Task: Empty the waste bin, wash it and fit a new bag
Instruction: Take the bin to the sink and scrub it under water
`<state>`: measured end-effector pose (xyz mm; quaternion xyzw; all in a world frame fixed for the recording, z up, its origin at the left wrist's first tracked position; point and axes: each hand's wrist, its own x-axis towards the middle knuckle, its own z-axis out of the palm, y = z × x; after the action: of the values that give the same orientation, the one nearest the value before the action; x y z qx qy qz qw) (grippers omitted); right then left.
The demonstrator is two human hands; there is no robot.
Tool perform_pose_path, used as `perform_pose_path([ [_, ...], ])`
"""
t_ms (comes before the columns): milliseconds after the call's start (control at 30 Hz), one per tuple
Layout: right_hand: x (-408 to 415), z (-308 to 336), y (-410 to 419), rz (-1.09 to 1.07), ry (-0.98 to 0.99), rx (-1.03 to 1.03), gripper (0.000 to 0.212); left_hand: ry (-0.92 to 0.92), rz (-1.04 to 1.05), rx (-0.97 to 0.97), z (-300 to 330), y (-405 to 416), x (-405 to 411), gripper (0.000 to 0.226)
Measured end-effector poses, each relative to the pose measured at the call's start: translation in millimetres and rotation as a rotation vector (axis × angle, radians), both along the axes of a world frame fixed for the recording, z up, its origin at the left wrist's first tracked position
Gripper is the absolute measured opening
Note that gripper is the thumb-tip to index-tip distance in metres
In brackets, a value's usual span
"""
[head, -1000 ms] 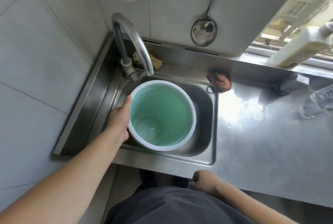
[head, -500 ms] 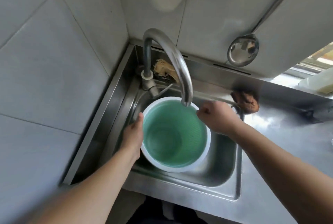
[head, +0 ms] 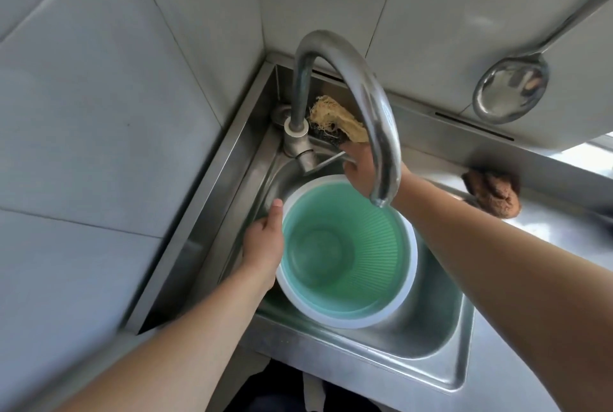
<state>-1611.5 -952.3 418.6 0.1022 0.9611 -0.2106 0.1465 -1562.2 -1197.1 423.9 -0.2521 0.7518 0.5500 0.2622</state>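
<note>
With the green waste bin [head: 345, 250] upright in the sink [head: 441, 345], left hand [head: 265, 245] gripping its 9 o'clock rim, the right hand [head: 360, 167], closure hidden, should ease the tap lever [head: 326, 161] at 12 o'clock gently.

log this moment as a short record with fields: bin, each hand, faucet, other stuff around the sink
bin: green waste bin with white rim, upright in the steel sink, no bag, looks empty
left hand: left hand holds the bin's rim
right hand: right hand on the lever behind the faucet
water: none visible
nearby: yellow scrubber, brown sponge, hanging ladle
</note>
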Motion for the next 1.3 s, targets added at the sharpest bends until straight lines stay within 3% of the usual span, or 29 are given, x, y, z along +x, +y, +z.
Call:
perform_pose_path([
  [133,5.9,-1.3,-2.3,-0.091,-0.058,0.108,0.026,-0.022,-0.007,0.0,3.6,1.7,0.1,0.075],
  [233,12.4,-2.7,-6.6,-0.071,-0.046,0.078,0.03,-0.036,-0.01,-0.006,6.6,1.7,0.7,0.073],
  [400,17.2,-13.3,-3.8,-0.043,-0.081,0.062,0.019,-0.037,-0.01,-0.012,7.6,0.6,1.6,0.077],
  [767,17.9,-26.0,-5.8,-0.064,-0.029,0.054,0.023,-0.076,0.018,-0.019,10.6,0.6,2.6,0.059],
  [1300,10.6,-43.7,-9.8,-0.143,-0.012,0.038,0.021,-0.082,0.025,0.007,14.3,1.6,3.1,0.057],
])
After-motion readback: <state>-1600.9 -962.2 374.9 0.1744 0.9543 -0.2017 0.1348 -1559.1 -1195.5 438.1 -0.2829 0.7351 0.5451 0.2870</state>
